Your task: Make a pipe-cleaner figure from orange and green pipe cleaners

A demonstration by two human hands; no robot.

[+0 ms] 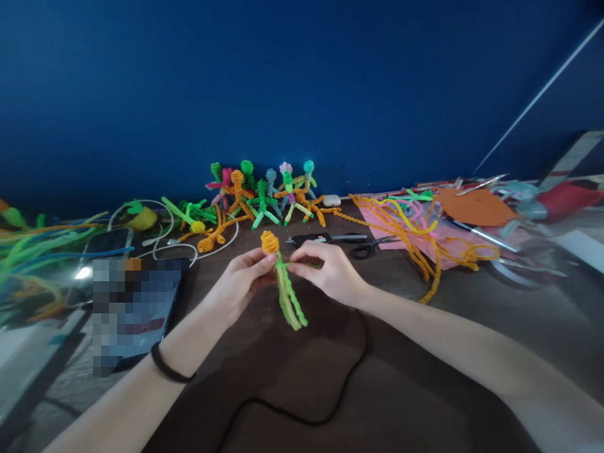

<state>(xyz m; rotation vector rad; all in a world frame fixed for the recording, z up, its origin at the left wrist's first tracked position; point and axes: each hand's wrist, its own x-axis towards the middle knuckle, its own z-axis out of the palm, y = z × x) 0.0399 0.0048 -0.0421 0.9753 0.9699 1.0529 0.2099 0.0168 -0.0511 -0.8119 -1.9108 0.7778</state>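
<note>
A pipe-cleaner figure [289, 296] with a coiled orange head and long green legs is held up over the dark table [283, 371]. My left hand [245, 277] pinches it just below the head, thumb in front. On the other side, my right hand [325, 267] has its thumb and fingertips closed at the green upper part of the figure. What exactly the right fingertips grip is too small to tell. Behind the hands, several finished figures [262, 200] in green, orange, pink and blue stand against the blue wall.
A tablet [165, 314], a phone [106, 245] and loose pipe cleaners [42, 258] lie left. Black scissors [363, 250] and a cutter [306, 239] lie beyond my right hand. Orange strands [419, 251] and orange paper [476, 207] are at right. A black cable [302, 420] crosses the front.
</note>
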